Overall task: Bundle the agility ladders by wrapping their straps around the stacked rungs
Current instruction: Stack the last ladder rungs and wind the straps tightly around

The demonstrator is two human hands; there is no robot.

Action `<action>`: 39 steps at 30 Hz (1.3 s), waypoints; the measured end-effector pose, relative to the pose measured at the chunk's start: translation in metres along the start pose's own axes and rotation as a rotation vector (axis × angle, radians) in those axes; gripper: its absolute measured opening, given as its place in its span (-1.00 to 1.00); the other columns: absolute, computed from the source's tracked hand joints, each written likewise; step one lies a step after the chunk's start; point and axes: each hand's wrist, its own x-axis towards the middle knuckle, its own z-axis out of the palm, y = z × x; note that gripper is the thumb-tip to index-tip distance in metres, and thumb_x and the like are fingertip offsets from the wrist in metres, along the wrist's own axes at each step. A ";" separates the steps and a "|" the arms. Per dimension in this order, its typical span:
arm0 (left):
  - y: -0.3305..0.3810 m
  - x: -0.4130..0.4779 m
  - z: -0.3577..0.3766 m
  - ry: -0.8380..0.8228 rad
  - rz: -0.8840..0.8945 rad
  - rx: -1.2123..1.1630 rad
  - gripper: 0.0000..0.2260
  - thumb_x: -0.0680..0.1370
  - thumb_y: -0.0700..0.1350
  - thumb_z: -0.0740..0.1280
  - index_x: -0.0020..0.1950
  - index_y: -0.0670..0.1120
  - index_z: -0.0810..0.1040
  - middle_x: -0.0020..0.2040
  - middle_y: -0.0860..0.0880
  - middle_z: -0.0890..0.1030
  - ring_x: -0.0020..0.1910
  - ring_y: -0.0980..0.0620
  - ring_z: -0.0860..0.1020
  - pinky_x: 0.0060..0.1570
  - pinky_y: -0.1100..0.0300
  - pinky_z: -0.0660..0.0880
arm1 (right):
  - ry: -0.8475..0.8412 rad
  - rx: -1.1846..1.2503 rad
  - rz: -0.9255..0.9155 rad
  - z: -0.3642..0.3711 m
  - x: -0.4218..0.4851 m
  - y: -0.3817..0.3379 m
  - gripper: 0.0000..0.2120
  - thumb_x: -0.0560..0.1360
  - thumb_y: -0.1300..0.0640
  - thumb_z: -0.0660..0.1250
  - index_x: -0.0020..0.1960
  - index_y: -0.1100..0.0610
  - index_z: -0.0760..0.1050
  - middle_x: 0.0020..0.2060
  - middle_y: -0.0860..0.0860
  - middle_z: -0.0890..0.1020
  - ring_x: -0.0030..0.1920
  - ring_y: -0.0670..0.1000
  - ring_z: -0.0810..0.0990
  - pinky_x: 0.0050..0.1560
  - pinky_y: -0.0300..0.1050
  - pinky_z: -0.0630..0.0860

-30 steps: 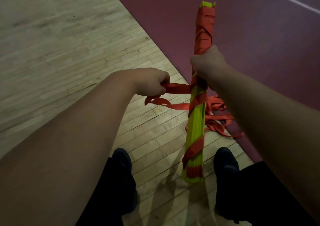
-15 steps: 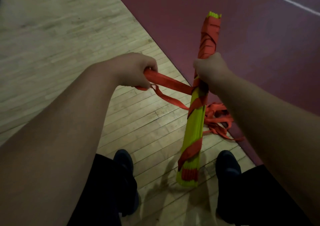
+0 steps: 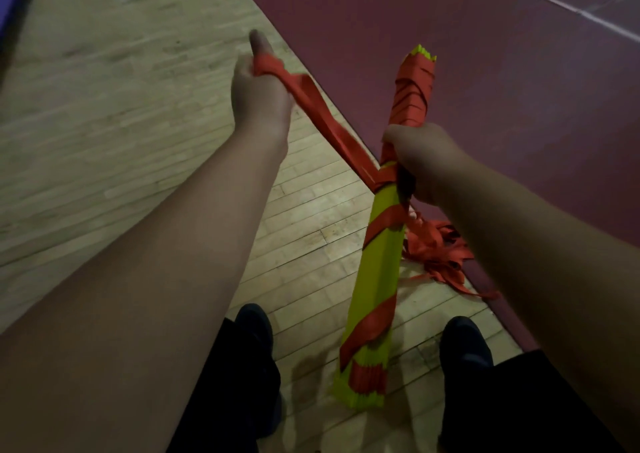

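Two shoes (image 3: 254,328) flanking rung stack (image 3: 381,262), straps (image 3: 436,244) piled beside

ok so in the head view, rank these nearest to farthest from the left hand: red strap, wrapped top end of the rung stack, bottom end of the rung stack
1. red strap: in the left hand's grip, slanting down to the right.
2. wrapped top end of the rung stack: off to the right.
3. bottom end of the rung stack: lowest in frame.

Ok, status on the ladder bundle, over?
Left hand holds red strap taut. Right hand grips yellow rung stack mid-length. Loose strap pile beside stack, wrap unfinished.
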 end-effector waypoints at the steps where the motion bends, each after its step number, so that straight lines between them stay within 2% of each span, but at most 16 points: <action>1: 0.004 0.001 0.000 0.042 0.169 0.067 -0.59 0.77 0.24 0.12 0.16 -0.04 0.58 -0.08 0.06 0.68 -0.12 0.09 0.70 -0.04 0.19 0.64 | -0.011 0.014 0.015 0.002 0.000 -0.001 -0.76 0.51 0.12 0.41 0.16 0.13 0.55 -0.03 0.12 0.67 -0.14 0.12 0.67 -0.12 0.02 0.68; 3: 0.008 0.002 -0.005 0.132 0.477 0.221 -0.69 0.79 0.11 0.11 0.13 0.01 0.59 0.11 0.06 0.62 0.00 0.20 0.63 -0.04 0.34 0.57 | -0.028 0.021 0.042 0.003 0.001 -0.001 -0.73 0.52 0.12 0.42 0.20 0.13 0.54 -0.02 0.12 0.66 -0.12 0.12 0.67 -0.15 0.01 0.69; 5: 0.006 0.010 -0.015 0.186 0.607 0.358 -0.77 0.77 -0.02 0.16 0.10 -0.01 0.60 0.19 0.07 0.50 0.05 0.24 0.56 -0.02 0.40 0.52 | -0.032 0.011 0.069 0.003 0.003 0.002 -0.71 0.51 0.12 0.44 0.21 0.13 0.55 0.00 0.12 0.68 -0.10 0.13 0.69 -0.18 0.01 0.66; 7: -0.001 0.021 -0.027 0.154 0.485 0.632 -0.83 0.73 -0.16 0.22 0.15 -0.04 0.61 0.31 0.02 0.43 0.01 0.24 0.52 -0.09 0.37 0.49 | -0.038 0.006 0.092 0.002 0.005 0.005 -0.68 0.48 0.11 0.46 0.21 0.13 0.55 0.02 0.14 0.68 -0.11 0.15 0.70 -0.20 0.02 0.65; 8: -0.007 0.026 -0.033 0.084 0.358 0.860 -0.81 0.71 -0.19 0.24 0.23 -0.04 0.61 0.42 -0.05 0.40 0.05 0.17 0.53 -0.04 0.34 0.49 | -0.044 0.004 0.104 0.002 0.006 0.007 -0.67 0.47 0.11 0.47 0.20 0.13 0.55 0.02 0.15 0.68 -0.12 0.15 0.69 -0.20 0.04 0.66; 10: -0.018 0.026 -0.040 -0.200 0.060 1.451 -0.71 0.70 -0.16 0.34 0.43 -0.08 0.58 0.53 -0.18 0.41 0.24 -0.12 0.59 0.26 0.13 0.53 | -0.072 0.019 0.124 -0.001 0.009 0.009 -0.67 0.45 0.11 0.47 0.19 0.14 0.56 -0.01 0.15 0.68 -0.16 0.15 0.68 -0.21 0.05 0.66; 12: -0.028 0.013 -0.040 -0.582 -0.052 1.854 -0.55 0.67 -0.01 0.44 0.54 -0.12 0.54 0.44 -0.19 0.56 0.32 -0.18 0.60 0.36 0.01 0.54 | -0.105 0.047 0.137 -0.003 0.009 0.010 -0.73 0.49 0.12 0.46 0.16 0.15 0.57 -0.09 0.12 0.67 -0.22 0.11 0.66 -0.26 0.00 0.65; 13: -0.034 0.007 -0.039 -0.758 -0.097 1.837 -0.46 0.65 0.03 0.48 0.59 -0.08 0.48 0.43 -0.16 0.58 0.31 -0.16 0.62 0.33 0.00 0.58 | -0.125 0.064 0.142 -0.004 0.009 0.009 -0.76 0.50 0.13 0.45 0.15 0.15 0.57 -0.13 0.10 0.65 -0.25 0.09 0.65 -0.27 -0.02 0.65; 16: -0.052 -0.009 -0.027 -1.071 -0.212 1.347 -0.31 0.61 -0.09 0.54 0.68 0.08 0.34 0.55 -0.01 0.50 0.36 -0.06 0.59 0.33 -0.02 0.61 | -0.180 0.132 0.157 -0.004 0.009 0.006 -0.87 0.56 0.15 0.40 0.08 0.14 0.52 -0.24 0.06 0.60 -0.33 0.04 0.61 -0.27 -0.09 0.64; 20: -0.073 -0.032 0.000 -1.292 -0.262 0.983 -0.28 0.61 -0.28 0.48 0.70 0.04 0.28 0.54 0.17 0.52 0.48 0.08 0.51 0.50 -0.01 0.48 | -0.253 0.245 0.169 -0.003 0.004 -0.003 -0.90 0.62 0.16 0.33 -0.05 0.15 0.48 -0.33 0.05 0.55 -0.37 0.01 0.56 -0.24 -0.12 0.59; 23: -0.079 -0.039 0.006 -1.257 -0.308 0.739 -0.42 0.61 -0.42 0.39 0.54 0.03 0.45 0.33 0.13 0.66 0.37 -0.01 0.63 0.43 -0.12 0.56 | -0.328 0.381 0.169 -0.005 0.003 -0.009 -0.91 0.62 0.18 0.30 -0.05 0.15 0.44 -0.32 0.05 0.52 -0.35 0.00 0.53 -0.23 -0.11 0.56; 28: -0.073 -0.037 0.007 -1.271 -0.325 0.593 -0.60 0.63 -0.40 0.39 0.42 -0.08 0.59 0.28 -0.13 0.73 0.31 -0.22 0.67 0.33 -0.16 0.61 | -0.430 0.546 0.177 -0.015 0.010 -0.012 -0.89 0.58 0.18 0.32 0.06 0.16 0.41 -0.28 0.06 0.53 -0.34 0.02 0.56 -0.26 -0.09 0.57; 31: -0.074 -0.043 0.012 -1.225 -0.333 0.514 -0.63 0.62 -0.39 0.39 0.37 -0.06 0.61 0.22 -0.13 0.74 0.19 -0.10 0.72 0.25 -0.05 0.66 | -0.459 0.605 0.180 -0.020 0.015 -0.012 -0.76 0.54 0.17 0.34 0.16 0.14 0.37 -0.26 0.06 0.52 -0.33 0.02 0.56 -0.27 -0.06 0.57; 35: -0.074 -0.050 0.021 -1.154 -0.339 0.431 -0.74 0.63 -0.42 0.36 0.16 -0.09 0.64 -0.11 0.07 0.78 -0.09 0.15 0.74 -0.06 0.30 0.63 | -0.438 0.671 0.176 -0.022 0.019 -0.013 -0.65 0.49 0.16 0.37 0.23 0.13 0.36 -0.24 0.07 0.53 -0.33 0.05 0.57 -0.27 -0.03 0.57; 37: -0.071 -0.047 0.020 -1.143 -0.333 0.428 -0.77 0.64 -0.41 0.36 0.17 -0.13 0.67 -0.09 0.03 0.79 -0.10 0.13 0.75 -0.07 0.30 0.64 | -0.423 0.683 0.165 -0.023 0.021 -0.013 -0.68 0.51 0.16 0.36 0.21 0.14 0.36 -0.25 0.07 0.53 -0.33 0.05 0.57 -0.26 -0.05 0.57; 39: -0.069 -0.043 0.017 -1.113 -0.284 0.473 -0.79 0.63 -0.37 0.40 0.25 -0.21 0.68 0.06 -0.11 0.78 0.00 0.02 0.75 0.03 0.18 0.69 | -0.418 0.675 0.151 -0.026 0.023 -0.012 -0.71 0.52 0.15 0.35 0.20 0.15 0.38 -0.25 0.07 0.53 -0.33 0.04 0.57 -0.24 -0.06 0.57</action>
